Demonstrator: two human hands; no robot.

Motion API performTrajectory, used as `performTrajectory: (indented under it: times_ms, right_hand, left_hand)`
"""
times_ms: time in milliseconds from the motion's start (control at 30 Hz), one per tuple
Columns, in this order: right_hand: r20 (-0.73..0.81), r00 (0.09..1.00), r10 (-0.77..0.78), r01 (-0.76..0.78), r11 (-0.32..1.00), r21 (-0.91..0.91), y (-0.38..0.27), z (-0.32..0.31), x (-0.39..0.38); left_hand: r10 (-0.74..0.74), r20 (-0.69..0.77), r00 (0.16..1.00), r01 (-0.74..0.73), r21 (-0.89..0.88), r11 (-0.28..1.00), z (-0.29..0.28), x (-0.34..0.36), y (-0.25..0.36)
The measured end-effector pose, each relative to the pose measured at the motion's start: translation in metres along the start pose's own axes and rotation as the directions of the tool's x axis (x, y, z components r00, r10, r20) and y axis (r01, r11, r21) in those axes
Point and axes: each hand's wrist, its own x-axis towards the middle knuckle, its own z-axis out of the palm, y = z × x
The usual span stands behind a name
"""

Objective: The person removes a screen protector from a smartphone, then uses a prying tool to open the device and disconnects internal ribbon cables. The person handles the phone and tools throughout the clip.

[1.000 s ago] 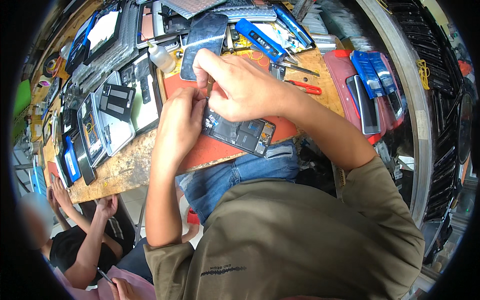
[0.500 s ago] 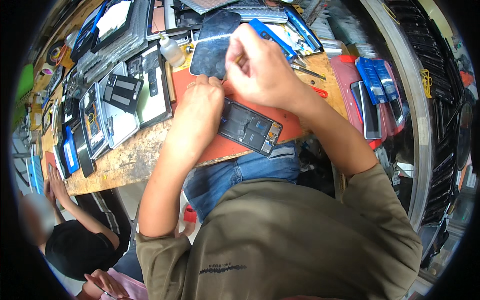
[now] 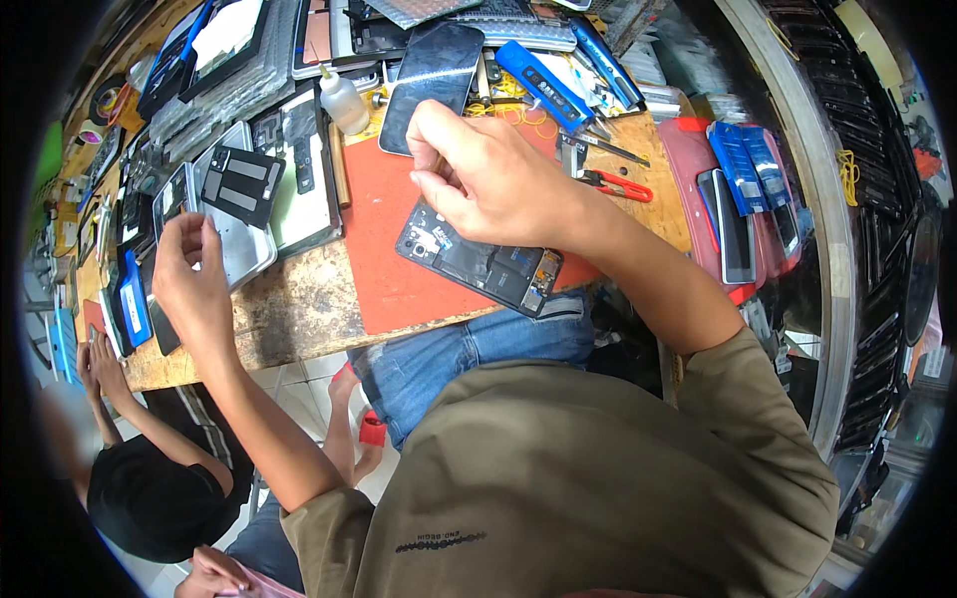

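Note:
An opened smartphone [image 3: 480, 267], its back cover off and its inner parts showing, lies at a slant on the orange-red mat [image 3: 371, 289]. My right hand [image 3: 498, 184] is above the phone's upper end, thumb and fingers curled close together. Whatever those fingers may hold is too small to make out. Off to the left, my left hand [image 3: 194, 289] is raised near a silver phone-like housing [image 3: 251, 246], its fingers bent inward in a pinch. I cannot see what, if anything, is between them. A dark phone-shaped panel [image 3: 439, 75] lies beyond my right hand.
A clear dropper bottle [image 3: 343, 102] stands behind the mat. Red-handled cutters [image 3: 620, 186] and blue packages [image 3: 543, 85] lie to the right. Phones rest on a pink tray [image 3: 688, 159]. Stacked parts crowd the left and back. Another person's hands [image 3: 103, 367] touch the bench's left edge.
My left hand has left the phone's upper end and swung left, over the parts. My right hand has come slightly nearer me, uncovering the cutters, while the phone's camera end has come into sight.

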Motion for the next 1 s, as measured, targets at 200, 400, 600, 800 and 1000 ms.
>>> performTrajectory:
  times_ms: [200,400,600,800,1000]
  right_hand:
    - [0.007,0.999,-0.054,0.054,0.998,0.008,0.002,0.01,0.002]
    - [0.071,0.994,-0.081,0.097,0.958,-0.269,-0.007,0.018,0.003]
    - [0.247,0.943,-0.221,0.265,0.95,-0.164,-0.02,0.014,0.006]
    - [0.172,0.961,-0.214,0.248,0.946,-0.207,-0.022,0.014,0.013]
    - [0.081,0.991,-0.103,0.121,0.954,-0.273,-0.011,0.007,0.004]
  left_hand:
    - [0.134,-0.009,0.991,-0.134,-0.155,0.979,-0.007,-0.025,0.026]
    - [0.178,0.434,0.883,0.19,-0.677,0.711,0.038,-0.073,0.096]
    - [0.245,0.452,0.858,0.235,-0.768,0.595,0.06,-0.071,0.1]
    - [0.204,0.34,0.918,0.036,-0.583,0.812,0.064,-0.058,0.125]
    - [0.301,0.435,0.849,-0.037,-0.52,0.854,0.043,-0.063,0.109]
